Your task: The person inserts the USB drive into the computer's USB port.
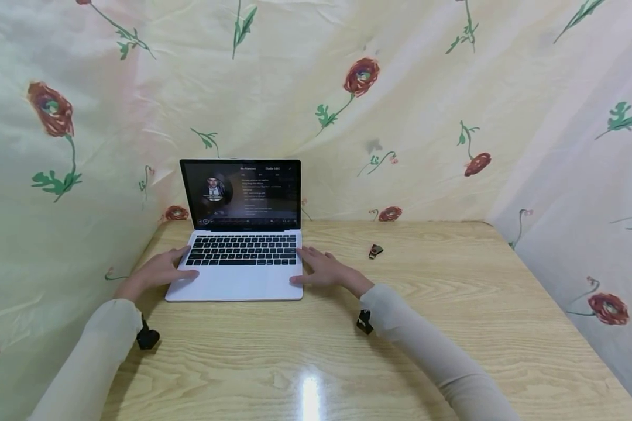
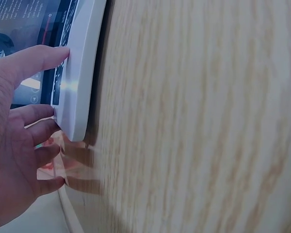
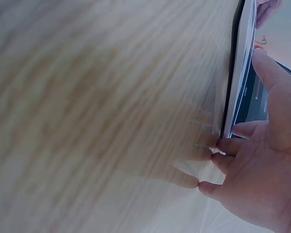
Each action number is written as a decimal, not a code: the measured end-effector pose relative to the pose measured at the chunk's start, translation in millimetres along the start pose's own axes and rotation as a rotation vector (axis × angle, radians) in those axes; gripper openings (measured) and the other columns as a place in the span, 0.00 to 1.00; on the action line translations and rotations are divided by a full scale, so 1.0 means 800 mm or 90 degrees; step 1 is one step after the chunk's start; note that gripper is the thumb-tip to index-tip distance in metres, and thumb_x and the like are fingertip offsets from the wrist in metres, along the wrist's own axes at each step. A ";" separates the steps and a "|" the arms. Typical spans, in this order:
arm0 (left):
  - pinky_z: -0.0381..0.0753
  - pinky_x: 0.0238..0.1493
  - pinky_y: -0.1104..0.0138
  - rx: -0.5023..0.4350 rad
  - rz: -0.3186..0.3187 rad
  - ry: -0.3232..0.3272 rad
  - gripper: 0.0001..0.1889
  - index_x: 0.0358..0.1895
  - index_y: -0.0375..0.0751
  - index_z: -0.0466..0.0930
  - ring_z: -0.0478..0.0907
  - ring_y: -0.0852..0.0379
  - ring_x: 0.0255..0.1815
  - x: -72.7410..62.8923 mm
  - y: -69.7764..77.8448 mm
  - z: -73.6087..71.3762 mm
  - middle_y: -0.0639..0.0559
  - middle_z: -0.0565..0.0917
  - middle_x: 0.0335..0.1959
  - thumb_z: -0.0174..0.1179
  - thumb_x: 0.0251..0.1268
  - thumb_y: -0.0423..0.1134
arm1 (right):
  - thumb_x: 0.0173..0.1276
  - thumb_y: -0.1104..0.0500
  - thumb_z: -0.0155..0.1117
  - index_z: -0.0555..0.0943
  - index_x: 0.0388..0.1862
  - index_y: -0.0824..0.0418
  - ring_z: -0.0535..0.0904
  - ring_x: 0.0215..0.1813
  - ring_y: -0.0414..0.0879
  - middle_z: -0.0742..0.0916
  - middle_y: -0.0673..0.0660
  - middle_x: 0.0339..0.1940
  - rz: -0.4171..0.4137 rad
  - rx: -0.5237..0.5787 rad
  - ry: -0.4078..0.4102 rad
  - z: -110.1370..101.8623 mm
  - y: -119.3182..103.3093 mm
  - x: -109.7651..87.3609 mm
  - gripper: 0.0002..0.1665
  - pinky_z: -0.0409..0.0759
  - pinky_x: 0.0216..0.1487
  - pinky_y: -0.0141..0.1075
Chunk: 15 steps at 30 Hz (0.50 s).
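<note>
A silver laptop stands with its lid raised on the wooden table, its screen lit with a dark page of text and a round picture. At its left side my left hand grips the edge, the thumb on top beside the keyboard. My right hand holds the opposite edge, also with the thumb over the top. The left wrist view has the left hand with some fingers beside the laptop's corner. In the right wrist view, several fingertips of the right hand touch the tabletop.
A small dark and red object, looking like a USB stick, lies on the wooden table to the right of the laptop. Flowered cloth hangs behind and at both sides. Each wrist wears a black device.
</note>
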<state>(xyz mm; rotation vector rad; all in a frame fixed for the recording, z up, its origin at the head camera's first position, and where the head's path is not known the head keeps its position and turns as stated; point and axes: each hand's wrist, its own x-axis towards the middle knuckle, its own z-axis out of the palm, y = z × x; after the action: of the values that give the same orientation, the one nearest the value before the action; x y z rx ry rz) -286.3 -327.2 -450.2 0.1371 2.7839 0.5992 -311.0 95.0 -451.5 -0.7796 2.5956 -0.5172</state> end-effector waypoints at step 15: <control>0.53 0.74 0.30 0.003 -0.016 -0.016 0.58 0.80 0.28 0.47 0.48 0.18 0.77 -0.002 0.006 -0.002 0.16 0.48 0.76 0.62 0.62 0.68 | 0.71 0.27 0.54 0.45 0.86 0.54 0.40 0.87 0.54 0.48 0.57 0.87 0.011 -0.035 -0.005 0.006 0.002 -0.001 0.58 0.37 0.84 0.61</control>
<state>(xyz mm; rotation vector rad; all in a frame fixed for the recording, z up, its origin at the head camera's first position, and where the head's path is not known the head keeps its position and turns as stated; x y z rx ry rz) -285.1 -323.3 -446.5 0.1101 2.7585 0.5809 -308.9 95.6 -456.3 -0.7756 2.6164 -0.4379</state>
